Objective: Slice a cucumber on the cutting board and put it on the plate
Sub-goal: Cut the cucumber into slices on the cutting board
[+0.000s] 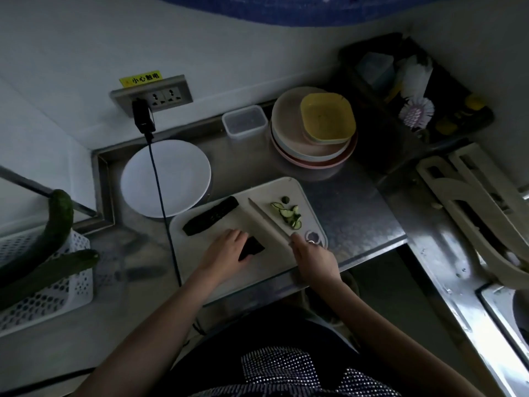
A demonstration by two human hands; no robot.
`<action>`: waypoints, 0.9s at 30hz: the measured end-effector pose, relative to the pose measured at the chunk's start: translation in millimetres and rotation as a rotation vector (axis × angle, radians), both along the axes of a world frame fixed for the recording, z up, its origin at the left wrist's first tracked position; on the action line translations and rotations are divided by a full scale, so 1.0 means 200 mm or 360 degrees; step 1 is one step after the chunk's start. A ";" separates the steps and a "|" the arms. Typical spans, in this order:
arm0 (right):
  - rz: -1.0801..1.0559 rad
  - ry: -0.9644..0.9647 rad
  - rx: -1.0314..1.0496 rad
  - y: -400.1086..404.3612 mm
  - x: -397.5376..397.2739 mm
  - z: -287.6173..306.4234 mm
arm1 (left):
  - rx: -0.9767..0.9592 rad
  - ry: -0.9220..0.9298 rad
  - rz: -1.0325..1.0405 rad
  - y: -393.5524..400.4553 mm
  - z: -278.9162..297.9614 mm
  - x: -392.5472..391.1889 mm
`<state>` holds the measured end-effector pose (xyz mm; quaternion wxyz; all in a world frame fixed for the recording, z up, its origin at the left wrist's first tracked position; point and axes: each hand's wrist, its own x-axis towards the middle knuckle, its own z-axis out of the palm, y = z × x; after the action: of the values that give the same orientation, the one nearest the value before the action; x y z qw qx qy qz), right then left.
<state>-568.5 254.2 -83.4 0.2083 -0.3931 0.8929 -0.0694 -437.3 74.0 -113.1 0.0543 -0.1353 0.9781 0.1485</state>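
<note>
A white cutting board (266,270) lies on the steel counter. My left hand (226,250) holds down a short dark cucumber piece (253,247) near the board's front. My right hand (310,257) grips a knife (266,219) whose blade points up and left across the board. A longer cucumber half (210,215) lies at the board's back left. Several thin cucumber slices (290,214) sit at the board's right, with a cut end (285,200) behind them. A white plate (177,164) stands empty behind the board on the left.
Two whole cucumbers (57,224) rest in a white perforated basket (57,290) at the left. A black cable (163,202) runs from the wall socket across the plate. Stacked plates with a yellow dish (326,116) and a clear box (244,121) stand behind. A sink edge (498,299) lies right.
</note>
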 end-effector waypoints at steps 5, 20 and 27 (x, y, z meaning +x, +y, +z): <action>-0.0223 -0.0046 -0.0002 0.00 0.00 -0.02 | 0.0027 0.0088 -0.0018 0.01 -0.01 0.00; 0.0114 -0.0051 -0.0020 -0.02 0.22 0.07 | -0.0351 0.0525 -0.0413 0.07 -0.07 0.05; 0.0180 0.0008 0.0036 0.01 0.27 0.04 | -0.0240 0.0358 -0.0396 0.06 -0.08 0.07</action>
<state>-513.6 256.0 -75.9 0.2140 -0.4408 0.8705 -0.0466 -423.9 86.9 -128.9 -0.0478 0.0007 0.9956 0.0812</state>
